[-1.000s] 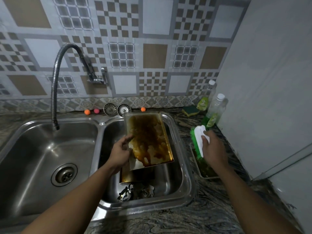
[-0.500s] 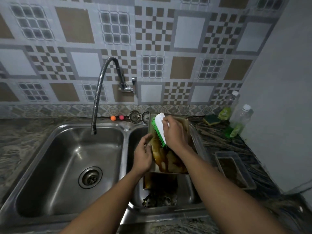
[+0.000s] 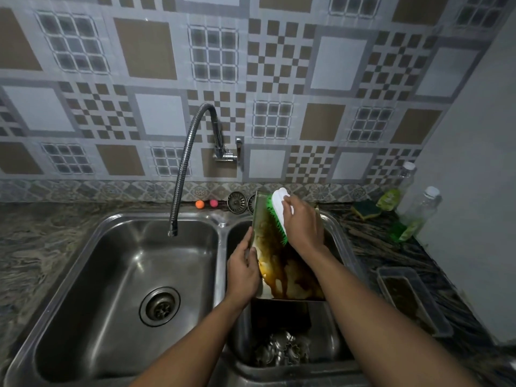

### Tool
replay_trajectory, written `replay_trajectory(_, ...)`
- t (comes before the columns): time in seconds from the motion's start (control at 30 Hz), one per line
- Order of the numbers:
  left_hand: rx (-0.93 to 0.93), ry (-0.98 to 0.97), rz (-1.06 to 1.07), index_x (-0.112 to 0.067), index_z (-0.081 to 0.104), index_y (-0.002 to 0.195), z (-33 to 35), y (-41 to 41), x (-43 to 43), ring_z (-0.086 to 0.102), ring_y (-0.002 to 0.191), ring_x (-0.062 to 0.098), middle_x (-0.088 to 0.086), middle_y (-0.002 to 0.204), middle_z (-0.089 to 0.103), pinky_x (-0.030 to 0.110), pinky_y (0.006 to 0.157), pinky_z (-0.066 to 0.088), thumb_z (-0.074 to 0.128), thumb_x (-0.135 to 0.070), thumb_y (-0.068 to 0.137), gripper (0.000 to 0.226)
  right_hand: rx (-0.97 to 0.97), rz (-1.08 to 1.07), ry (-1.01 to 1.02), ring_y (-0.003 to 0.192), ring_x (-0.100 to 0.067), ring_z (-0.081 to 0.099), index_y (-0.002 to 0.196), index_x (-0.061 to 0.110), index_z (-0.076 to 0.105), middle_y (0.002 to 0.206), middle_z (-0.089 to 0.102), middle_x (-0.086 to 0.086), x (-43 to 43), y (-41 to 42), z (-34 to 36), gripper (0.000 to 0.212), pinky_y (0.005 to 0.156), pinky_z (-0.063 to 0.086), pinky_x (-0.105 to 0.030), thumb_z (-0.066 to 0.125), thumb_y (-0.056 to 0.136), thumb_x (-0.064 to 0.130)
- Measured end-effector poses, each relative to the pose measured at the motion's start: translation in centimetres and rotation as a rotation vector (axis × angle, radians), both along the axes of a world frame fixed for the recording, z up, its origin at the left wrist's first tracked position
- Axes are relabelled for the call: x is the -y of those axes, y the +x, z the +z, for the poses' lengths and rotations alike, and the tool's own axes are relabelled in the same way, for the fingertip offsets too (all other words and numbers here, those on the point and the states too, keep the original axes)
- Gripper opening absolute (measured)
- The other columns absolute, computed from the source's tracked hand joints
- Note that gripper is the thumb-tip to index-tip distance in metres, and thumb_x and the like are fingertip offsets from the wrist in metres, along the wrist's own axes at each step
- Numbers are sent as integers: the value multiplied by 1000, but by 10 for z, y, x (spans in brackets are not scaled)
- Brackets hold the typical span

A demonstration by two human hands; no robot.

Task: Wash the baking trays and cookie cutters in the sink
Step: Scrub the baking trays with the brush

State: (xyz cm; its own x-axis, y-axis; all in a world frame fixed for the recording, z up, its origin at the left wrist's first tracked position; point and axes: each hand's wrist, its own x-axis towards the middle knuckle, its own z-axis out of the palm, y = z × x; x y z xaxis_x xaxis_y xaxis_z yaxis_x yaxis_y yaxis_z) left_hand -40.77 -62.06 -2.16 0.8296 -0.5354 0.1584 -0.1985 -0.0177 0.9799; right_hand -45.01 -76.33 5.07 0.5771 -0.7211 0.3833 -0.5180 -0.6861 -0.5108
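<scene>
Left hand [image 3: 243,270] holds the left edge of the baking tray [image 3: 290,277], with fingers curled round the rim so the tray stands tilted over the right bowl of the sink [image 3: 339,238]. The tray is covered in brown, sticky dirt. At its top end the green bristles of the scrub brush [image 3: 279,210] press on the metal. The right hand [image 3: 303,227] is wrapped tight round the brush's white back.

A second ago that hand was far off to the right, holding the brush over the plastic tub [image 3: 413,300] on the counter. Half a second ago it had come across to the tray. Now the brush sits on the dirt, so I think the scrubbing has just started. The left hand has kept its hold on the same edge the whole time.

Below the tray, something dark and flat lies in the bowl. I cannot tell if it is a second tray. The cookie cutters [image 3: 282,351] lie in a heap at the bottom, not washed yet. Over on the right, the tub stands alone, and the soap bottles [image 3: 418,216] wait by the wall.
</scene>
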Motion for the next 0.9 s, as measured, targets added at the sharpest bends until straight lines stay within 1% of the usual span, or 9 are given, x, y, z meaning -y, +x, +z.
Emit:
replay_trajectory(0.07, -13, 12, 5, -9, 44, 144, -4, 2, 5, 52, 79, -26, -45, 98, 60, -4, 73, 37, 42, 2, 101, 44, 3, -18, 35, 99, -26, 61, 123, 18, 61, 114, 67, -7, 12, -3, 0, 30, 71, 42, -31, 45, 101, 30)
replay_trajectory(0.13, -13, 11, 14, -12, 42, 144, -7, 3, 8, 50, 69, -24, -52, 82, 55, -4, 67, 37, 42, 1, 101, 45, 10, -40, 77, 99, -26, 61, 125, 17, 60, 115, 66, -8, 23, -8, -1, 31, 72, 45, -32, 44, 102, 29)
replay_trajectory(0.23, -4, 4, 39, -13, 43, 144, -6, 5, 8, 51, 100, -26, -27, 124, 60, -3, 86, 37, 41, 3, 101, 46, 6, -100, 134, 103, -28, 61, 128, 17, 57, 120, 65, -8, 39, -16, -3, 33, 78, 51, -38, 42, 102, 31)
replay_trajectory(0.3, 15, 6, 33, -16, 45, 144, -10, 7, 9, 54, 120, -8, -6, 140, 55, 8, 99, 42, 41, 2, 101, 47, -6, -122, 173, 102, -28, 61, 128, 17, 57, 119, 65, -9, 43, -18, -4, 33, 76, 50, -37, 42, 103, 31)
replay_trajectory(0.37, 25, 24, 37, -25, 47, 143, -15, 9, 14, 62, 110, 7, -6, 135, 58, 21, 95, 51, 41, -2, 101, 48, 14, -106, 209, 96, -24, 60, 126, 18, 59, 116, 66, -8, 39, -13, -6, 32, 67, 43, -29, 42, 102, 32)
replay_trajectory(0.47, 28, 19, 76, -24, 49, 141, -14, 10, 26, 59, 102, -12, -9, 131, 58, 7, 86, 45, 43, -4, 101, 45, 46, 3, 189, 94, -17, 56, 120, 19, 62, 111, 65, -3, 13, 1, -12, 28, 64, 36, -25, 44, 102, 31)
replay_trajectory(0.6, 16, -14, 109, -13, 50, 141, -12, 15, 33, 49, 111, -23, -16, 128, 55, -1, 89, 36, 42, -2, 102, 41, 41, 138, 155, 97, -19, 61, 119, 23, 61, 110, 66, -1, -20, 8, -29, 28, 74, 51, -35, 43, 101, 35)
replay_trajectory(0.8, -19, -31, 118, -14, 51, 141, -19, 19, 29, 48, 113, -23, -9, 134, 54, -3, 88, 36, 42, -5, 103, 40, 9, 60, 135, 102, -19, 62, 123, 22, 62, 117, 67, -2, 22, -20, -38, 30, 71, 45, -26, 46, 100, 33)
replay_trajectory(0.9, 10, -44, 106, -14, 52, 141, -14, 19, 33, 49, 118, -18, -8, 135, 56, 1, 94, 37, 43, -6, 103, 40, 57, -8, 136, 104, -20, 63, 121, 18, 64, 116, 69, -2, 40, -31, -38, 29, 75, 51, -31, 48, 100, 31)
